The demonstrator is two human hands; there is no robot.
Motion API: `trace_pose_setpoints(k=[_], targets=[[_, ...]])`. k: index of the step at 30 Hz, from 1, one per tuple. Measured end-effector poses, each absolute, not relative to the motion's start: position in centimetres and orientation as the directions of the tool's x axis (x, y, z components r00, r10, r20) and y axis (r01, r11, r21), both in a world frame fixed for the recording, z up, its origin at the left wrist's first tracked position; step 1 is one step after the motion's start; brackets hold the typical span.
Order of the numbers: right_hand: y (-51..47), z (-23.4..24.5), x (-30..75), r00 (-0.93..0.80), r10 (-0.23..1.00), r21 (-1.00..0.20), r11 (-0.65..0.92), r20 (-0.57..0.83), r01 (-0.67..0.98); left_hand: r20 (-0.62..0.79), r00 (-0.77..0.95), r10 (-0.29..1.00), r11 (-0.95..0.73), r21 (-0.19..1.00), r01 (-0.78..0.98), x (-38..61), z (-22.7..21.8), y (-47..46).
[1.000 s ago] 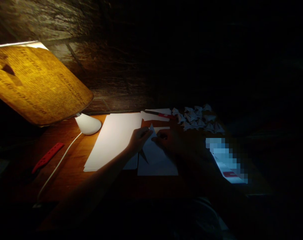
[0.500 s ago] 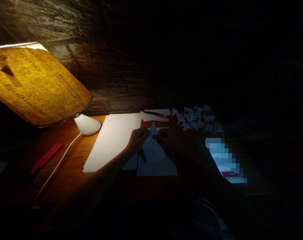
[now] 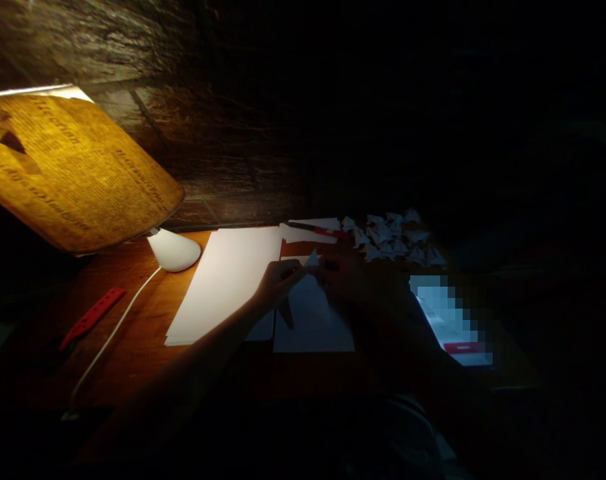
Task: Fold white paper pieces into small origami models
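Observation:
A small white piece of folded paper (image 3: 312,259) comes to a point between my hands, held above a white sheet (image 3: 313,333) on the table. My left hand (image 3: 279,279) pinches its left side, fingers closed. On the other side my right hand (image 3: 339,273), dim in shadow, has its fingers closed on the paper too. The lower part of the folded paper is hidden by my fingers. Left of the hands lies a stack of white paper (image 3: 227,267). Several folded paper shapes (image 3: 383,233) sit in a group at the back right.
A lit lamp with a printed shade (image 3: 83,180) and white base (image 3: 175,251) stands at left, its cord (image 3: 115,333) crossing the wooden table (image 3: 143,300). A red perforated object (image 3: 93,318) lies nearby. Scissors (image 3: 315,231) rest on paper behind; a glowing screen (image 3: 450,320) lies right.
The folded paper and its tip have shifted slightly right and down. My hands have come closer together around it, the left moving a little to the right.

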State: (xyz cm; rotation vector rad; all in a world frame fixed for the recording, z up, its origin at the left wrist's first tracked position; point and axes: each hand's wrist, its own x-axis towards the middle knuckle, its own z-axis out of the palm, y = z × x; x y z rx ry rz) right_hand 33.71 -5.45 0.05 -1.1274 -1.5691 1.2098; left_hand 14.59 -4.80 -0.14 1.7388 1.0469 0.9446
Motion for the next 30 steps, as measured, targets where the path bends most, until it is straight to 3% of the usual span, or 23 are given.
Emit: trace_pose_setpoints(k=[5,10,15,30], targets=[[-5.22,0.29,33.91,-0.171,0.980,-0.979,0.128,0.100,0.161,0.187,0.350,0.918,-0.270,0.941,0.205,14.55,0.07,-4.90],[-5.52,0.50,33.80,-0.203,0.974,-0.988,0.124,0.104,0.088,0.179,0.367,0.913,-0.264,0.944,0.196,14.52,0.08,-5.10],[-5.83,0.57,33.54,-0.155,0.988,-1.000,0.015,0.012,0.019,0.224,0.433,0.873,-0.343,0.914,0.217,14.81,0.19,-5.25],[-5.75,0.61,33.42,-0.113,0.993,-0.999,0.032,0.034,-0.017,0.231,0.412,0.881,-0.331,0.925,0.188,14.86,0.03,-5.21]])
